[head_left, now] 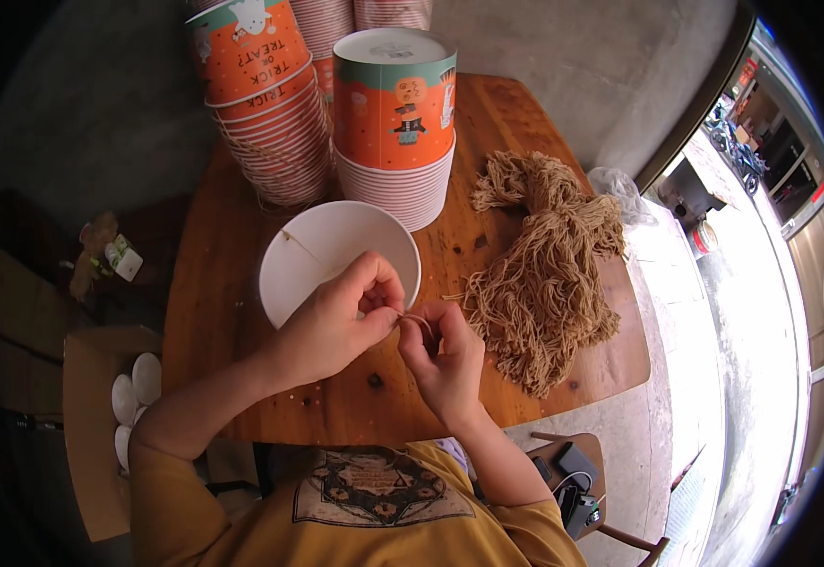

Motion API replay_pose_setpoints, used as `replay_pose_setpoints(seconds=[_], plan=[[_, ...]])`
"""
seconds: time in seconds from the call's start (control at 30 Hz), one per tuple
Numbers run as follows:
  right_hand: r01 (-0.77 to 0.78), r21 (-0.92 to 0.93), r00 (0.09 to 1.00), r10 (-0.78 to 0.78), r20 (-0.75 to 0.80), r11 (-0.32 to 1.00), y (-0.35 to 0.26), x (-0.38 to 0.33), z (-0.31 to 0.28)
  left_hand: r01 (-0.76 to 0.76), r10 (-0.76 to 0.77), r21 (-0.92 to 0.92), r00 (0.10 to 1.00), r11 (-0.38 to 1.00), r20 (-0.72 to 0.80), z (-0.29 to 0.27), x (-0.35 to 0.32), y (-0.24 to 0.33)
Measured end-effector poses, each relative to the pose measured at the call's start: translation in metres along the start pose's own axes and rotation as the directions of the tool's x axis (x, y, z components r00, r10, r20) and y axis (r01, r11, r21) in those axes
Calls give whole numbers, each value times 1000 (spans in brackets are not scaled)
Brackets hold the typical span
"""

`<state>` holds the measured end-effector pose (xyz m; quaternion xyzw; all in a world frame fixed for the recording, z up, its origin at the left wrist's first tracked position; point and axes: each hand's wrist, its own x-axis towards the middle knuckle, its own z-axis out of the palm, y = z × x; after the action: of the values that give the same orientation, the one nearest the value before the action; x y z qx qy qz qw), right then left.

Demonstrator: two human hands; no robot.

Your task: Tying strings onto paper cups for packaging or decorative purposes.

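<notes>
Pinching cord (pixel 416 317): wooden table (pixel 214 312), grey wall (pixel 535 47).

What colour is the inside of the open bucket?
White inside the open bucket, showing best in the head view.

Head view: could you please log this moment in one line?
left hand, right hand: pinching thin tan cord | round white paper bucket: behind left hand | tan cord bundle: right

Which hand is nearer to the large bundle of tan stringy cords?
Right. The right hand is just left of the tan bundle; the left hand is farther left.
</notes>
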<state>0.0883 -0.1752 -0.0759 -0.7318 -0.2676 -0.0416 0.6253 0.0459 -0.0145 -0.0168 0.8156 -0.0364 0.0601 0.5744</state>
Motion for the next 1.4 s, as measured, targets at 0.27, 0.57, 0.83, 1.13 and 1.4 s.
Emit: replay_pose_setpoints(seconds=[0.27, 0.57, 0.83, 1.13, 1.4], plan=[[-10, 59, 999, 9, 31, 998, 0, 0, -1, 380, -345, -306, 924, 873, 164, -7, 7, 12], [-123, 128, 990, 112, 85, 984, 0, -1, -3, 217, -201, -224, 976, 950, 88, 0, 0, 4], [-209, 235, 974, 182, 133, 949, 2, 6, -7, 286, -269, -230, 958, 930, 103, -5, 4, 5], [68, 108, 997, -72, 34, 992, -6, 6, -17, 443, -424, -386, 895, 809, 139, -7, 7, 8], [401, -270, 916, -376, 140, 876, -5, 16, -19, 466, -456, -407, 881, 786, 127, -5, 7, 10]])
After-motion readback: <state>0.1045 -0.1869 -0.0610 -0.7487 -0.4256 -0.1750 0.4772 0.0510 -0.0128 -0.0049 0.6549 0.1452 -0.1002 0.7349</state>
